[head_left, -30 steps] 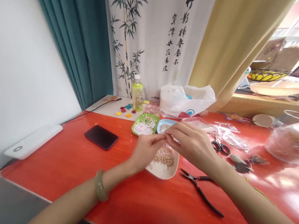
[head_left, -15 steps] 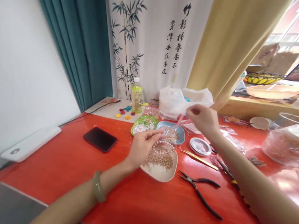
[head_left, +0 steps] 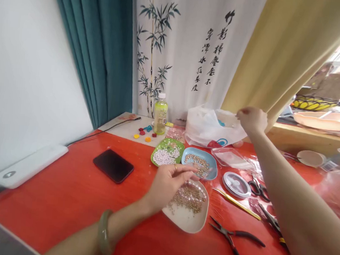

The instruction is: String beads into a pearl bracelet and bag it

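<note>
My left hand (head_left: 165, 188), with a green bangle (head_left: 105, 233) on its wrist, pinches a string of pale pink beads (head_left: 186, 187). The string hangs over a white dish (head_left: 190, 222) of small gold beads. My right hand (head_left: 253, 120) is raised at the right edge of the white plastic bag (head_left: 202, 126), its fingers closed together; anything between them is too fine to make out. Behind the left hand lie a blue dish (head_left: 214, 162) with gold beads and a green dish (head_left: 181, 146) with white pearl beads.
Pliers (head_left: 228, 234), gold tweezers (head_left: 240, 205), scissors (head_left: 259, 188) and a thread spool (head_left: 236, 184) lie to the right of the dishes. A phone (head_left: 113, 165) and a white power strip (head_left: 30, 165) are on the left. A drink bottle (head_left: 160, 115) stands at the back.
My right hand has moved up and to the right, away from the left hand. The left hand keeps the beaded string over the white dish. The view has shifted somewhat.
</note>
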A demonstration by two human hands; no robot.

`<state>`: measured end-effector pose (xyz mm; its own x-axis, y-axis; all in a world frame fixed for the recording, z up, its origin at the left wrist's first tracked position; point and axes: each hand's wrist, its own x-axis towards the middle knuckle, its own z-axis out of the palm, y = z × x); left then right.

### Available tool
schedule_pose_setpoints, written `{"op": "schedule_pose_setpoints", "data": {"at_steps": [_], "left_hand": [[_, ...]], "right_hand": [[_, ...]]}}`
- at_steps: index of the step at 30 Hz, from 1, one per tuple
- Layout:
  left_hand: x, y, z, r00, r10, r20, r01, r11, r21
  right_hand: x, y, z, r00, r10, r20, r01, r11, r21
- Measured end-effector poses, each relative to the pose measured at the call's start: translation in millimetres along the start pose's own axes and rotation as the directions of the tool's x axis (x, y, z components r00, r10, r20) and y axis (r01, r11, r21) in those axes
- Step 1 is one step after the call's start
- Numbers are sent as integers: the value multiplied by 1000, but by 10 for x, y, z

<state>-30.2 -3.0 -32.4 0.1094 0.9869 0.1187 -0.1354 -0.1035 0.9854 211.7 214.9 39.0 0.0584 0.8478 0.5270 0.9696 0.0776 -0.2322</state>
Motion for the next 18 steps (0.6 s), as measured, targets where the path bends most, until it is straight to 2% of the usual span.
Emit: {"op": "schedule_pose_setpoints", "data": {"at_steps": [4, 9, 12, 14, 16, 18], "left_hand": [[-4, -4, -2, 1000, -2, 28, 2, 1000, 7], [-24, -25, 9, 998, -33, 47, 33, 999, -13], [-14, -49, -1, 997, -34, 64, 40, 996, -84], [0, -56, -15, 993, -53, 105, 69, 985, -160], [12, -55, -26, 982, -90, 164, 125, 967, -221], [15, -53, -27, 963, -142, 230, 198, 948, -247]], "right_hand": [[-20, 151, 30, 985, 100, 139, -78, 985, -154], [-35, 251, -152, 978, 1, 210, 46, 975, -219], [-94, 266, -334, 980, -53, 192, 96, 971, -220], [-213, 238, -467, 986, -88, 140, 117, 970, -212], [-438, 158, -591, 984, -162, 68, 172, 967, -186], [-781, 23, -688, 957, -287, 48, 291, 948, -132]]}}
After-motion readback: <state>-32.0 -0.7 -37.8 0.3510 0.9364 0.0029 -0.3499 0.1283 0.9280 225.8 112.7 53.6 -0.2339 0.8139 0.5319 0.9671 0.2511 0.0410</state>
